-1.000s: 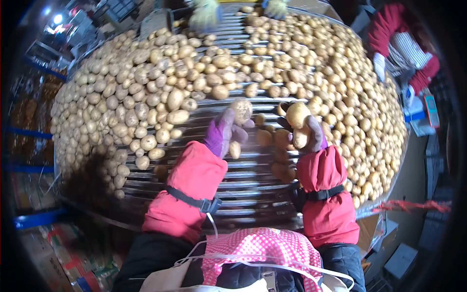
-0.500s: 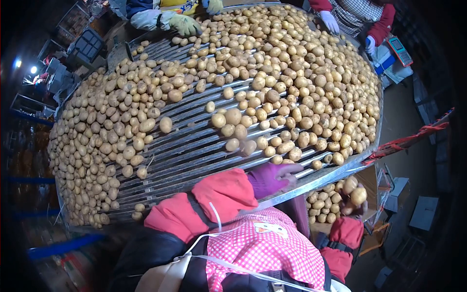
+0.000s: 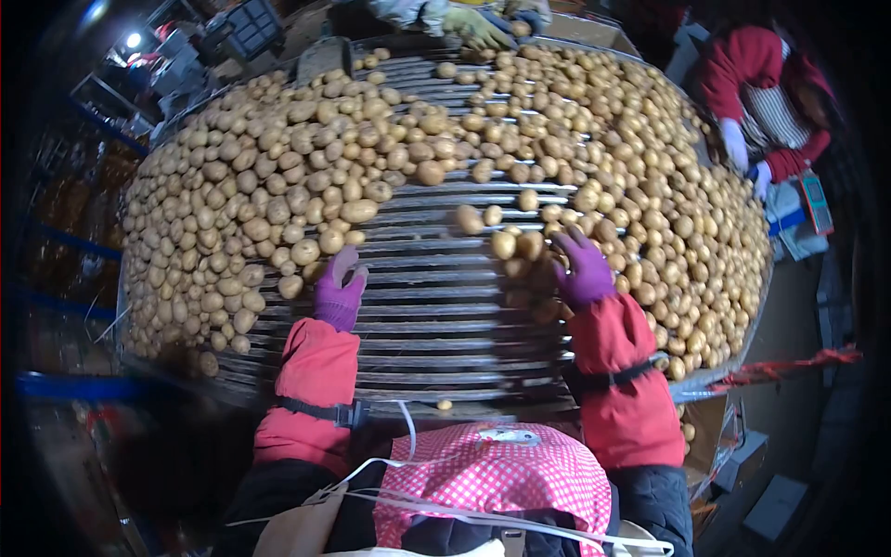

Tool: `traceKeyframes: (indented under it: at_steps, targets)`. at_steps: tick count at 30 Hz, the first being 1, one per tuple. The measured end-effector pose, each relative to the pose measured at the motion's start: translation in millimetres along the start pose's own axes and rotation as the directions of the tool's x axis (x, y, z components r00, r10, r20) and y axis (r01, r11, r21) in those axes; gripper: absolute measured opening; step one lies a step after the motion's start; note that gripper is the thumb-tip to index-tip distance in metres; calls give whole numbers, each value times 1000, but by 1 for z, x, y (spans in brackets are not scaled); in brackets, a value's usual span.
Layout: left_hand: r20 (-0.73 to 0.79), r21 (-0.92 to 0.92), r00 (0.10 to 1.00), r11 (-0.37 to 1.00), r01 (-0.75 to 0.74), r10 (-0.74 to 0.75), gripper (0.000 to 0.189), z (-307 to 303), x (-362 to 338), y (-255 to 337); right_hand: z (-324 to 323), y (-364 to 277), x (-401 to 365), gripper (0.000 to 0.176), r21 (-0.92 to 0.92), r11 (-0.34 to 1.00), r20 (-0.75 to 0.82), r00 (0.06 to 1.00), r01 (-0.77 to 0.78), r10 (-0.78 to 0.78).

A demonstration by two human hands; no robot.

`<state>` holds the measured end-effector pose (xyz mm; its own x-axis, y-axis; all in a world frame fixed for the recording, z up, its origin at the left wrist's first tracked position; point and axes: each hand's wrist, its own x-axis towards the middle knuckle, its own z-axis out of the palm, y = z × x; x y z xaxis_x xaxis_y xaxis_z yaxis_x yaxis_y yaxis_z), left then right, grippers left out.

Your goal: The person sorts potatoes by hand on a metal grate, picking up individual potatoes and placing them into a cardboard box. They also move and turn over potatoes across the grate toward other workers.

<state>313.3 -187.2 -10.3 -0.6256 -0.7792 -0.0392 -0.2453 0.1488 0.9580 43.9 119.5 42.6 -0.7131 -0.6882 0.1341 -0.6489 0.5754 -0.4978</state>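
Over the slatted metal table, my left hand in a purple glove has its fingers apart, beside the right edge of the left potato pile. My right hand, also in a purple glove, is spread at the left edge of the right potato pile, touching or very near a few potatoes. Some potatoes below that hand are blurred and in shadow. Neither palm shows a potato held. Bare slats run between my two hands.
Across the table a person's gloved hand is among the potatoes. Another person in red sleeves stands at the right edge. A cardboard box is below the right front edge, near a red-wrapped bar.
My left hand has moved left and forward from the front edge. My right hand has left the box, where it held potatoes, and is over the table. The view has shifted.
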Motion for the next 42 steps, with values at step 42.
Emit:
traceKeyframes:
  at_steps: [42]
  targets:
    - [977, 184, -141, 966, 181, -159, 63, 420, -258, 166, -121, 124, -353, 52, 999, 45, -27, 510, -23, 860]
